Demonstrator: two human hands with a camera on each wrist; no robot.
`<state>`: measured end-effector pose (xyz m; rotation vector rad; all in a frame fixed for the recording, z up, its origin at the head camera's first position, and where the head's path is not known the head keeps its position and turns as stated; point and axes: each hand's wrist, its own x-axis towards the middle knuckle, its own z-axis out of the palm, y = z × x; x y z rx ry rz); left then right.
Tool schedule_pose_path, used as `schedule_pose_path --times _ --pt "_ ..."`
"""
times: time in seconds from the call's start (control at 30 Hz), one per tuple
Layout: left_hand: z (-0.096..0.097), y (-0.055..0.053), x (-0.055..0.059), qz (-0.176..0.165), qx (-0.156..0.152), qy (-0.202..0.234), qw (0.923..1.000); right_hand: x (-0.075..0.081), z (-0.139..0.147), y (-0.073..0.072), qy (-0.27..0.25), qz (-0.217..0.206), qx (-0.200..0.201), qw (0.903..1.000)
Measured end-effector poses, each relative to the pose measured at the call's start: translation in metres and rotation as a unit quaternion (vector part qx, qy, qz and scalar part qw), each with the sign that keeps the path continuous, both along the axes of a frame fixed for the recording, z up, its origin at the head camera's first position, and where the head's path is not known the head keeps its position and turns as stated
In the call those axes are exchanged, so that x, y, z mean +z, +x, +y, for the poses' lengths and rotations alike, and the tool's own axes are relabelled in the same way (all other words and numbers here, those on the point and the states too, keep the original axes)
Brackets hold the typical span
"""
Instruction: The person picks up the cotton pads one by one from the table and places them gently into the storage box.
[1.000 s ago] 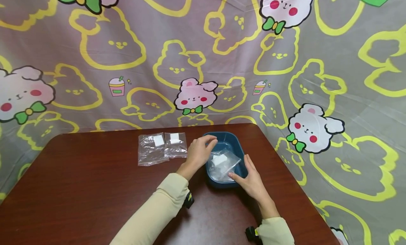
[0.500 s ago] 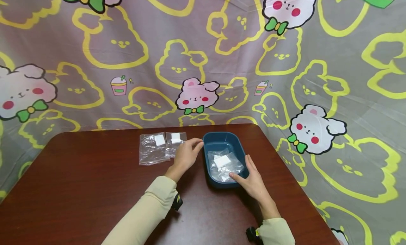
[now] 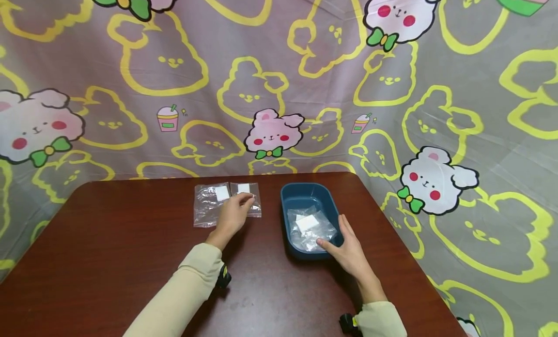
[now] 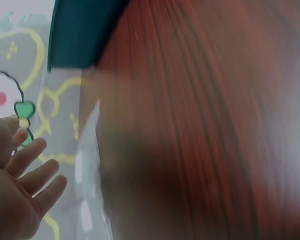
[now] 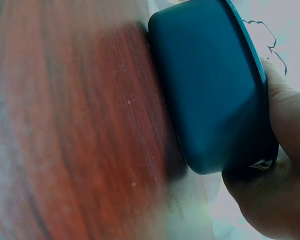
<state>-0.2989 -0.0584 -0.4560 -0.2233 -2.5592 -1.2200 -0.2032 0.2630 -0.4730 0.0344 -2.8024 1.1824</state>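
Note:
In the head view my left hand (image 3: 230,218) hovers over two clear zip bags with its fingers loosely bent and holding nothing. The larger bag (image 3: 204,211) lies partly behind the hand; the smaller bag (image 3: 255,209) shows past the fingertips. Each has a white square label. My right hand (image 3: 354,254) grips the right side of a dark blue plastic tub (image 3: 305,191), thumb over the rim and fingers along the outer wall. Inside the tub's near half lie clear bags (image 3: 301,241) with a white label on top. The left wrist view shows the left fingers (image 4: 49,192) spread apart.
Everything stands on a dark red-brown wooden table (image 3: 122,250) with rounded far corners. A patterned cloth (image 3: 244,90) hangs behind it and along the right side. The tub sits close to the table's right edge.
My left hand has moved left, from above the tub to above the two bags on the table. The bags in the tub have settled. My right hand stays on the tub's rim.

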Motion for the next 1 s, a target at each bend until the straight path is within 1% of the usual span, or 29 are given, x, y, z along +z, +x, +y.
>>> schedule_pose_path --times 0.17,0.37,0.47,0.53,0.67,0.77,0.87,1.0 --pt "-0.026 -0.003 -0.008 -0.011 0.030 -0.016 0.9994 -0.001 0.000 0.000 -0.002 0.001 0.003 1.0000" --pt "-0.053 -0.009 -0.019 -0.028 0.076 -0.026 0.9964 0.000 0.001 0.001 -0.005 0.010 0.003 0.9999" --pt "-0.063 -0.010 -0.022 -0.039 0.083 -0.037 0.9951 0.000 0.001 0.000 -0.006 0.009 0.002 0.9999" --pt "-0.068 -0.012 -0.024 -0.047 0.074 -0.053 0.9947 0.000 0.001 0.000 -0.006 0.009 0.002 0.9999" --pt "-0.076 -0.014 -0.028 -0.056 0.041 -0.089 0.9936 0.000 0.001 0.000 -0.007 0.007 0.004 0.9999" --pt "-0.081 -0.014 -0.030 -0.065 0.022 -0.101 0.9925 0.000 0.000 0.001 -0.007 0.005 0.005 1.0000" --pt "-0.084 -0.014 -0.032 -0.076 0.011 -0.109 0.9911 0.001 0.001 0.001 -0.005 0.004 0.004 1.0000" --pt "-0.086 -0.012 -0.035 -0.089 -0.002 -0.135 0.9868 0.002 0.001 0.001 -0.008 0.010 0.008 0.9999"
